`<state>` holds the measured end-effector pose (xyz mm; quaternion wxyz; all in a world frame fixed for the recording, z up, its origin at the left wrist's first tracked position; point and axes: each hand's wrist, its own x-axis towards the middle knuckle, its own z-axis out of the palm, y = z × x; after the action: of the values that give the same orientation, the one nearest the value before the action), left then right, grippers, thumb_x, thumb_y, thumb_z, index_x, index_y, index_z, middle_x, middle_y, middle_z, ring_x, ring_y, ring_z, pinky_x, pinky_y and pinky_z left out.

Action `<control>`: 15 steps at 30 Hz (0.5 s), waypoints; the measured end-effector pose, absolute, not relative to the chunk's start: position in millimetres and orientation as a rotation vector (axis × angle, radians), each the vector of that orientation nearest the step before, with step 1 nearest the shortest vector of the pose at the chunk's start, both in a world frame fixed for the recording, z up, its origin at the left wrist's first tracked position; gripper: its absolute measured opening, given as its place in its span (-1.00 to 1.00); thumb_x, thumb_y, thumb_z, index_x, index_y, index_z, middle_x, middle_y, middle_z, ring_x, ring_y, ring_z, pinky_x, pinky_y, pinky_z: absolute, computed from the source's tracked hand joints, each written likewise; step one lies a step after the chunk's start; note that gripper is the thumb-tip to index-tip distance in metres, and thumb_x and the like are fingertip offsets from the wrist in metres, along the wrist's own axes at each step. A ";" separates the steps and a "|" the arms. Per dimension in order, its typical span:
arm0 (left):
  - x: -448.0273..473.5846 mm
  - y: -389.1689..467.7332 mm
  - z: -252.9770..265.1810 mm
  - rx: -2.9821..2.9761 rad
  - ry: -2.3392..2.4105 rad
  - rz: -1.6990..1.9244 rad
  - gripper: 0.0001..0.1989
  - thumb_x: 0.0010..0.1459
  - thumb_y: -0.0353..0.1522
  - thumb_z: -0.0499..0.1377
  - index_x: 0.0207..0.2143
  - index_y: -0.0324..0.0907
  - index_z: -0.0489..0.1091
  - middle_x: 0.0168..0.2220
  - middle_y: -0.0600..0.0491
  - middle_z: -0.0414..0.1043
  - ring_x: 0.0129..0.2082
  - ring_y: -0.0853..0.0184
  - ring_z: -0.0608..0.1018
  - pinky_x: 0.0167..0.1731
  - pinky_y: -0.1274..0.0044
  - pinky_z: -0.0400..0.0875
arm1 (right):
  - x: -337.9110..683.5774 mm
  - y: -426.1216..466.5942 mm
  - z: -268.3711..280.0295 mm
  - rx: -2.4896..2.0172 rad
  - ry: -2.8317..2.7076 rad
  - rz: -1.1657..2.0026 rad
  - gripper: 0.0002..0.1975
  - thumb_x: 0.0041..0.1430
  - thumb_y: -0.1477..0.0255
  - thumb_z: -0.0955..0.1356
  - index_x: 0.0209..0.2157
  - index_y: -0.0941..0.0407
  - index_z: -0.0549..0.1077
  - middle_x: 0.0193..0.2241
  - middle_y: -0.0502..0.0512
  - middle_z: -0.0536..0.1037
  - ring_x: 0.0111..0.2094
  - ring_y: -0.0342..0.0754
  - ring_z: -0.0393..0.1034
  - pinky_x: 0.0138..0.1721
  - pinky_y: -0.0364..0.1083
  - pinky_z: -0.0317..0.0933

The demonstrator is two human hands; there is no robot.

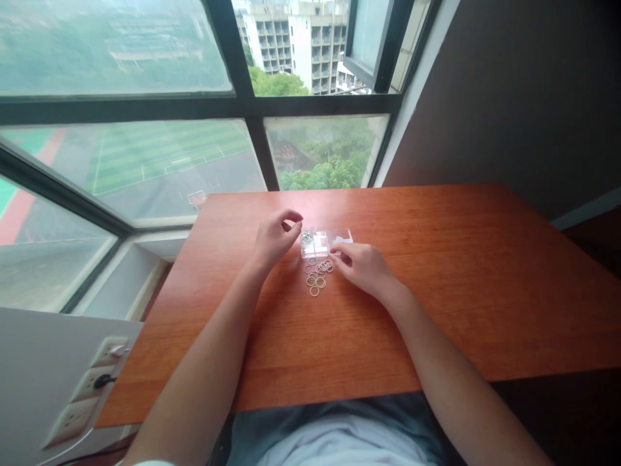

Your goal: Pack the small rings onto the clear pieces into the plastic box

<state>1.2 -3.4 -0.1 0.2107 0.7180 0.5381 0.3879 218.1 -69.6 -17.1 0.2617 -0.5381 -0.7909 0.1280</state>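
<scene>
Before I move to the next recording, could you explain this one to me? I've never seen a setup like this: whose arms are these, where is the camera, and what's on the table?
There is no machine here, just a person working with two bare hands. The only picture comes from a camera worn on the head, looking forward and down. On the wooden table, in front of a window, sits a small clear box with small shiny pieces inside. A group of loose rings lies on its near side. The left hand is by the box's left side, thumb and finger curved toward each other; the right hand is at its right. Whether either pinches something is too small to tell.
</scene>
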 end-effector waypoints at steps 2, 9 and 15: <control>1.3 -3.2 -0.9 2.002 1.491 1.080 -0.83 0.11 -0.32 0.18 -0.27 -0.17 0.51 -0.33 0.04 0.57 -0.47 0.40 0.50 -0.40 0.57 0.37 | 213.4 -71.5 -18.7 -1.445 -2.201 0.345 -0.80 0.23 0.37 0.31 -0.16 0.02 0.54 -0.36 0.02 0.62 -0.38 -0.09 0.45 -0.33 -0.15 0.17; 1.4 -2.4 -1.6 2.006 1.492 1.063 -0.84 0.12 -0.32 0.17 -0.28 -0.17 0.51 -0.34 0.05 0.57 -0.47 0.40 0.50 -0.39 0.57 0.36 | 190.8 -81.2 -20.2 -1.411 -2.377 0.345 -0.78 0.28 0.38 0.26 -0.15 0.02 0.53 -0.22 0.07 0.63 -0.24 -0.05 0.49 -0.29 -0.14 0.18; 3.4 -3.7 1.1 1.963 1.469 1.080 -0.83 0.11 -0.36 0.16 -0.24 -0.17 0.50 -0.27 0.04 0.57 -0.46 0.42 0.49 -0.40 0.58 0.36 | 190.4 -80.9 -18.3 -1.569 -2.444 0.260 -0.78 0.32 0.35 0.23 -0.23 0.03 0.51 -0.29 0.08 0.63 -0.30 -0.03 0.49 -0.37 -0.13 0.14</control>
<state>3.4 -3.7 1.1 0.2293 0.7131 0.5337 0.3924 190.4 -80.9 -18.3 0.1125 -0.5347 -0.8328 0.0886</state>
